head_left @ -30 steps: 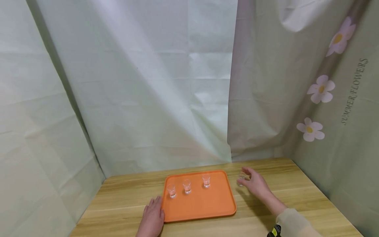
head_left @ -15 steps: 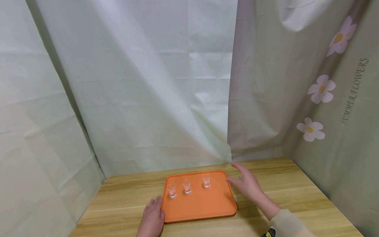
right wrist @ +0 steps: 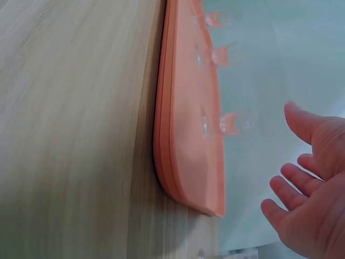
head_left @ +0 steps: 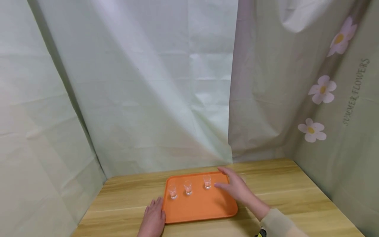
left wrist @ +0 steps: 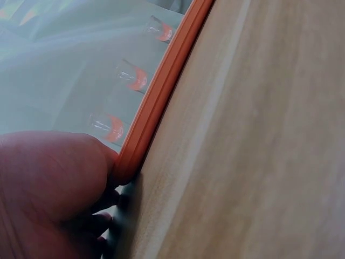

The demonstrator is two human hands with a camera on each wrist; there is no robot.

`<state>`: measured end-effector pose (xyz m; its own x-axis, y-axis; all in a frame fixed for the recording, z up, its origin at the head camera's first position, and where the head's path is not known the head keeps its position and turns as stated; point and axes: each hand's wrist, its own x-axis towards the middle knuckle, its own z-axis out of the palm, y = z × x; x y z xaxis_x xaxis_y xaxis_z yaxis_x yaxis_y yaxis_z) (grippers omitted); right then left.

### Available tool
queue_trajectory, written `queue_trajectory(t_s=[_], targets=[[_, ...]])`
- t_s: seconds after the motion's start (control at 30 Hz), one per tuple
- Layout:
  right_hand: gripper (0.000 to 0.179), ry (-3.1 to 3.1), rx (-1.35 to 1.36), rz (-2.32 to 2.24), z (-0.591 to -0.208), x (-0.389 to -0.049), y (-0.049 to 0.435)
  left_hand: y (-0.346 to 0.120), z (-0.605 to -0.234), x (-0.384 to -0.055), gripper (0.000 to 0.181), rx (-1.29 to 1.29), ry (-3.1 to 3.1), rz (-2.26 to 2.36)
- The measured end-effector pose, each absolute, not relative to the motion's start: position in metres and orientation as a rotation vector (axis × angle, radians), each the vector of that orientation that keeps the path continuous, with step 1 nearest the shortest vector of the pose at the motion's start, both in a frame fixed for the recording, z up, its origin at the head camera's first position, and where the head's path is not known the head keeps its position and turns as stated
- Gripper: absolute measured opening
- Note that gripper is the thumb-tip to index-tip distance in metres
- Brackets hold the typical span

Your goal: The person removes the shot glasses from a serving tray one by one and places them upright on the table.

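Note:
An orange tray [head_left: 198,209] lies on the wooden table with three small clear shot glasses standing on it: the left glass [head_left: 173,192], the middle glass [head_left: 188,188] and the right glass [head_left: 207,181]. My left hand [head_left: 152,217] rests at the tray's front left corner, its thumb touching the rim; in the left wrist view its other fingers are dark and partly hidden. Over the tray's right edge is my right hand [head_left: 237,188], holding nothing, thumb and fingers spread apart close to the right glass. A further clear glass [head_left: 243,176] shows partly behind this hand, right of the tray.
The wooden table [head_left: 284,187] extends on both sides of the tray. Pale curtains [head_left: 165,98] hang behind it and at both sides, the right one printed with flowers [head_left: 312,130].
My right hand has let go of the glass at the tray's right and moved left over the tray's edge, toward the right glass. My left hand has stayed at the tray.

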<state>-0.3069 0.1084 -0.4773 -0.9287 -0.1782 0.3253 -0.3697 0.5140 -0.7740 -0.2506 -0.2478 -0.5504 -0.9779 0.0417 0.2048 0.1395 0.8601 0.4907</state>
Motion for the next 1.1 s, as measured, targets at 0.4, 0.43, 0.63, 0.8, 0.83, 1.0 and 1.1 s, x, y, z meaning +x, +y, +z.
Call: queue_trajectory(t_s=[0.4,0.43,0.63,0.8,0.83,1.0,1.1], targets=[[0.069,-2.589,0.478,1.446,-0.484,-0.316,0.088,-0.252,-0.568,-0.257,0.047,-0.166,-2.756,-0.779],[0.069,-2.591,0.473,1.46,-0.486,-0.316,0.087,-0.252,-0.567,-0.256,0.047,-0.183,-2.755,-0.772],[0.069,-2.569,0.45,1.55,-0.495,-0.324,0.08,-0.252,-0.564,-0.254,0.047,-0.207,-2.743,-0.768],[0.071,-2.552,0.445,1.609,-0.501,-0.327,0.076,-0.252,-0.564,-0.252,0.047,-0.198,-2.731,-0.784],[0.071,-2.551,0.441,1.615,-0.502,-0.327,0.076,-0.252,-0.563,-0.251,0.047,-0.199,-2.733,-0.777],[0.07,-2.547,0.438,1.65,-0.506,-0.329,0.074,-0.249,-0.554,-0.247,0.049,-0.195,-2.815,-0.727],[0.069,-2.54,0.441,1.66,-0.507,-0.331,0.072,-0.248,-0.548,-0.247,0.05,-0.195,-2.829,-0.713]])
